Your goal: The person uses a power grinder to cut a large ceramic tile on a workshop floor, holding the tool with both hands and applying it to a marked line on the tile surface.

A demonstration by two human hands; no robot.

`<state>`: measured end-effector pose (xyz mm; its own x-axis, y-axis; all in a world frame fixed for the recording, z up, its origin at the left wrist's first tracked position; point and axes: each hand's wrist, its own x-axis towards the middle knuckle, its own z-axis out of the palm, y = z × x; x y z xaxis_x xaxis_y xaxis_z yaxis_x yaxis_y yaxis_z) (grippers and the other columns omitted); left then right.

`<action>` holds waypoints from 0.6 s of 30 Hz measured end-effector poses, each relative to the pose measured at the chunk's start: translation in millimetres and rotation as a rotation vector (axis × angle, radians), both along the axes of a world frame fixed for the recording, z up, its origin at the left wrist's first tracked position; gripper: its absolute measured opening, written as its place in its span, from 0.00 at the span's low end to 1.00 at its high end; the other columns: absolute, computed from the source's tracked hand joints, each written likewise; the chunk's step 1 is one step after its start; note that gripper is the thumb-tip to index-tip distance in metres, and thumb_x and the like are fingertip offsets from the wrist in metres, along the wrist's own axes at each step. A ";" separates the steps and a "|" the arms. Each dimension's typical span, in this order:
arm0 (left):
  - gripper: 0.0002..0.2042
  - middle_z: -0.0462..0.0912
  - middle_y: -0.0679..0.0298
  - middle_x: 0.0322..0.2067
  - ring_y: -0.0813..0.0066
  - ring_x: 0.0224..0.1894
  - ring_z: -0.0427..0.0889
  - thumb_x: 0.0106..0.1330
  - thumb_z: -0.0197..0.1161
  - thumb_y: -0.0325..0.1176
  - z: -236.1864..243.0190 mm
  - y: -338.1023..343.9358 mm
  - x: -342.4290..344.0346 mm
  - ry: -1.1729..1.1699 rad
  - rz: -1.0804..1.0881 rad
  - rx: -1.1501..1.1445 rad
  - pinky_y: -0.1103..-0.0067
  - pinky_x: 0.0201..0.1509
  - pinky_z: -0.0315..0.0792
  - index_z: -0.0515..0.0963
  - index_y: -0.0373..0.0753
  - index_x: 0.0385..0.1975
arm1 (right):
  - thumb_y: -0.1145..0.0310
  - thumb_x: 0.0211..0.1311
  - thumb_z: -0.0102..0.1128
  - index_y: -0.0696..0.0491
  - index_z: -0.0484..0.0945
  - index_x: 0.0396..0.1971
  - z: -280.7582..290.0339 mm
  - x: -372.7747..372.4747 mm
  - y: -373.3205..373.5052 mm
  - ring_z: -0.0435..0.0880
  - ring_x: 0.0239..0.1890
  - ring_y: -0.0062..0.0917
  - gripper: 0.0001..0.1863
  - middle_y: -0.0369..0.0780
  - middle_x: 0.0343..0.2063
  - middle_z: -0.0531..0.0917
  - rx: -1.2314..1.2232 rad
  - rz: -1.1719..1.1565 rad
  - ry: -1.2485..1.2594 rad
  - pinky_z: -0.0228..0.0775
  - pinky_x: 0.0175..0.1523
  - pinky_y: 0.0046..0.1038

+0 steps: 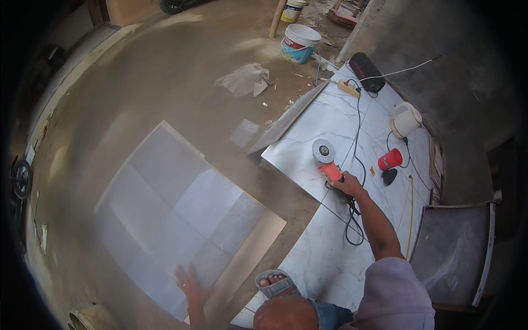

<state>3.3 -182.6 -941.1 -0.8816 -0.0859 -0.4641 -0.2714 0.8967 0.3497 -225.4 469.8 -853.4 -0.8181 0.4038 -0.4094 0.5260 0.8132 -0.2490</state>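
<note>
Dusty brown ground (137,82) fills the upper left and middle of the frame, and a low platform faced with white, grey-veined tiles (330,236) runs down the right side. At lower left lies a large pale-grey panel of rectangular sections (148,203), with a bare tan strip (256,245) along its lower-right side. A dark-grey sheet in a pale frame (454,256) stands at the lower right. Toward the top sit a white plastic bucket with a blue band (300,44) and, left of it, a crumpled beige cloth (246,80). On the tiles at right are a black cylinder (367,72), a cream electric kettle (406,120), and my red-bodied angle grinder with a round metal disc (330,171), right of centre.

My right hand (349,185) is wrapped around the grinder's rear; I cannot tell whether the disc is turning. My left hand (191,286) has its fingers spread at the panel's lower edge; how firmly it presses does not show. Beyond the grinder lie a red canister (390,159) and a smaller black round lid (389,176).

I judge the work to be partway: the grey sections cover most of the panel, the strip remains uncovered, and I can make out no fresh cut.
</note>
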 end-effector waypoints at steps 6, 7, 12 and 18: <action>0.69 0.30 0.41 0.77 0.33 0.77 0.30 0.33 0.82 0.59 -6.2 -0.7 1.9 0.027 -0.016 -0.054 0.37 0.73 0.35 0.45 0.47 0.78 | 0.52 0.40 0.75 0.59 0.71 0.51 -22.9 18.9 1.7 0.83 0.52 0.45 0.40 0.52 0.46 0.83 -0.028 -0.070 -0.001 0.75 0.55 0.40; 0.69 0.30 0.41 0.77 0.33 0.77 0.30 0.33 0.82 0.59 -7.0 -2.0 2.7 0.030 -0.016 -0.058 0.37 0.73 0.35 0.45 0.47 0.78 | 0.52 0.40 0.75 0.59 0.71 0.51 -26.3 20.3 -2.5 0.83 0.52 0.45 0.40 0.52 0.46 0.83 -0.032 -0.070 0.002 0.75 0.55 0.40; 0.62 0.31 0.40 0.77 0.35 0.78 0.30 0.43 0.79 0.60 11.5 -0.9 -11.8 -0.150 -0.005 -0.003 0.36 0.72 0.35 0.48 0.46 0.77 | 0.59 0.40 0.76 0.61 0.68 0.53 -2.3 33.4 -33.4 0.85 0.48 0.46 0.41 0.53 0.42 0.84 0.050 -0.137 0.160 0.76 0.53 0.39; 0.48 0.53 0.40 0.73 0.43 0.76 0.51 0.61 0.71 0.47 81.1 70.0 -70.9 0.289 0.146 0.428 0.53 0.77 0.44 0.50 0.34 0.75 | 0.60 0.44 0.76 0.58 0.69 0.56 98.5 29.7 -116.7 0.83 0.53 0.44 0.39 0.50 0.48 0.82 -0.192 0.130 0.362 0.74 0.56 0.39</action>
<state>-67.5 -112.6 -859.9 -0.9717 -0.0737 -0.2244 -0.2212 0.6177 0.7547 -195.6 353.1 -755.0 -0.9620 0.2319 -0.1443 0.2727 0.7880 -0.5519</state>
